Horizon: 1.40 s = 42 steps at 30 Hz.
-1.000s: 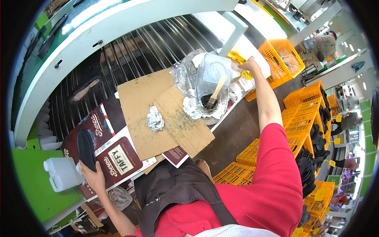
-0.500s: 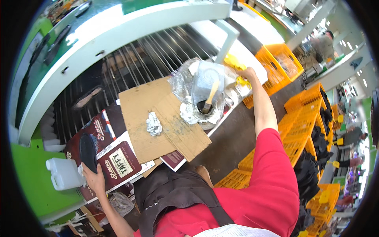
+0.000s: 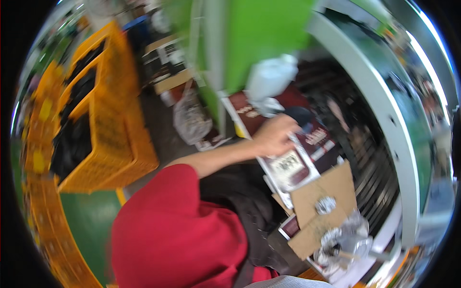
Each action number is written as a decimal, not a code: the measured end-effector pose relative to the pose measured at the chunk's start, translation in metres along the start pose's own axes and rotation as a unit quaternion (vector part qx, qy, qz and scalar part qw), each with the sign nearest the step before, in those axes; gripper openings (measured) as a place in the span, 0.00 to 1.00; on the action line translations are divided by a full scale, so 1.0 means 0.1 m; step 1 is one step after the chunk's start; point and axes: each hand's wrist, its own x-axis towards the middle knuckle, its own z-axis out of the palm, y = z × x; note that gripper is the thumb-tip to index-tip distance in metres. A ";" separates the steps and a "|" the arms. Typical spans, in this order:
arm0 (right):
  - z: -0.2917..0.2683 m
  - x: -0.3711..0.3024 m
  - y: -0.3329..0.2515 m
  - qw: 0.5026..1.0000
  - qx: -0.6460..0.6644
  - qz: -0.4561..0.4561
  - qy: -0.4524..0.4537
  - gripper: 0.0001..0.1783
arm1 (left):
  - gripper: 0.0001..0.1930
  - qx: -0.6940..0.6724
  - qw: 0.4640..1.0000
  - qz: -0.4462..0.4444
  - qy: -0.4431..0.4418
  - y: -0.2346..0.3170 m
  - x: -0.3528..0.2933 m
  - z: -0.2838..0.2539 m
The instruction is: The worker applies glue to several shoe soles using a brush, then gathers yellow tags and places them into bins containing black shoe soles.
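My left hand (image 3: 274, 138) reaches out over printed maroon cardboard on the workbench, its fingers closed at the near end of a black, oval, sole-shaped piece (image 3: 298, 116). Motion blur smears the fingers and the piece. Just beyond the hand are a crumpled white cloth or wrap (image 3: 269, 106) and a white plastic jug (image 3: 272, 77). A maroon and white printed box panel (image 3: 290, 168) lies beside my wrist. My right hand is out of view.
Brown cardboard (image 3: 307, 192) bears a crumpled foil ball (image 3: 325, 205). A brush (image 3: 346, 255) rests in a foil-and-plastic-wrapped container at lower right. Dark rollers (image 3: 379, 168) run behind, under a pale curved frame (image 3: 401, 139). Yellow crates (image 3: 115, 144) with black items stand left, near a plastic bag (image 3: 191, 117).
The view has swung left, bringing in the yellow crates on that side. My right hand, formerly near yellow pieces, has left the picture. My left hand stays at the black piece.
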 end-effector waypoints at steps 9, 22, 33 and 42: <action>1.77 -1.29 -1.21 0.980 -0.084 -0.181 -0.021 0.25 | 0.19 -0.490 0.820 -0.038 -0.292 1.20 -0.60 0.23; 2.86 -1.61 -1.67 0.888 -0.330 -0.314 -0.062 0.31 | 0.33 -0.463 0.878 -0.124 0.014 1.33 -0.66 -0.08; 3.30 -1.50 -1.60 0.893 -0.251 -0.350 -0.130 0.38 | 0.24 -0.632 0.686 -0.341 -0.118 1.24 -0.44 0.04; 3.11 -1.12 -1.53 0.948 0.139 -0.250 -0.141 0.13 | 0.28 -0.718 0.569 -0.343 -0.208 1.11 0.02 0.48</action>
